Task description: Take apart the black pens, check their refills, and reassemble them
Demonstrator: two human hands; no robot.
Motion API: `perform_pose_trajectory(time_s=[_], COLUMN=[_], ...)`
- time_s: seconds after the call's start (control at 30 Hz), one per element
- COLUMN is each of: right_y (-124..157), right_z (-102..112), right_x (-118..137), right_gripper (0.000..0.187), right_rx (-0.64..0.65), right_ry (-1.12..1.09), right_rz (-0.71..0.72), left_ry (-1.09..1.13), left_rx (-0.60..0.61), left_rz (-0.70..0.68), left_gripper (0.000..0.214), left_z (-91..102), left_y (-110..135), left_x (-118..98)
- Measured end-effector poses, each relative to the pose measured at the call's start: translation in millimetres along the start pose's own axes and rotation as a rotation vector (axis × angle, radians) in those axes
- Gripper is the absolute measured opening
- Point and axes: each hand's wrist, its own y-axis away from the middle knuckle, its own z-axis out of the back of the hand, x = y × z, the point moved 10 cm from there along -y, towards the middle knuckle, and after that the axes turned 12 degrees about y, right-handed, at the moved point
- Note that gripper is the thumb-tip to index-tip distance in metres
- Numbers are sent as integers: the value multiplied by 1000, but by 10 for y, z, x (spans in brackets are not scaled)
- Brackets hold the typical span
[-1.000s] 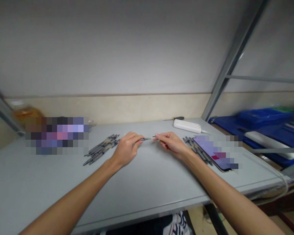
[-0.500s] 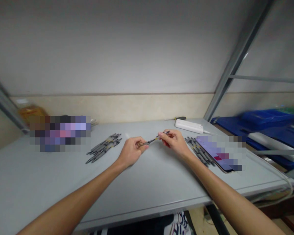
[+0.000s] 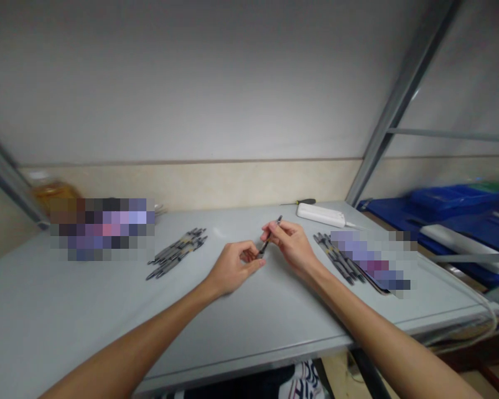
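Above the middle of the desk, a dark slim pen (image 3: 268, 242) slants between my hands, its upper end toward the wall. My left hand (image 3: 232, 267) closes thumb and fingers round its lower end. The upper part is pinched by my right hand (image 3: 291, 245), with the pen's tip poking out above the fingers. To the left of my hands lies a bundle of several grey-black pens (image 3: 178, 252) with yellowish bands. Another group of similar pens (image 3: 339, 259) lies just right of my right hand.
Beside the right-hand pens lies a flat, partly blurred-out object (image 3: 363, 260). Behind it are a white power strip (image 3: 321, 215) and a screwdriver (image 3: 306, 201). A bottle of amber liquid (image 3: 52, 191) stands at the back left. Metal frame posts (image 3: 393, 116) flank the grey desk (image 3: 241, 327).
The pen has swung from a flat slant to a steeper one, and less of its length shows. My left hand has moved right and nearer to me, closer to my right hand.
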Motion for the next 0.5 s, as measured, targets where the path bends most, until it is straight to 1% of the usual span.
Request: perform_pose_trajectory(time_s=[0.1, 0.2, 0.3, 0.4, 0.5], right_y=[29, 54, 61, 47, 12], right_z=[-36, -33, -21, -51, -141], right_x=[87, 172, 174, 124, 43], right_gripper=[33, 32, 32, 31, 30], right_rx=[-9, -31, -52, -43, 29], right_ry=[89, 182, 193, 107, -129], right_rz=[24, 55, 54, 27, -68], left_ry=[1, 42, 39, -11, -66], left_rx=[-57, -73, -95, -102, -58], left_rz=[17, 36, 50, 37, -29], left_gripper=[16, 18, 19, 18, 20], left_z=[34, 10, -4, 1, -16], left_y=[0, 7, 16, 16, 14], left_x=[42, 82, 101, 76, -23])
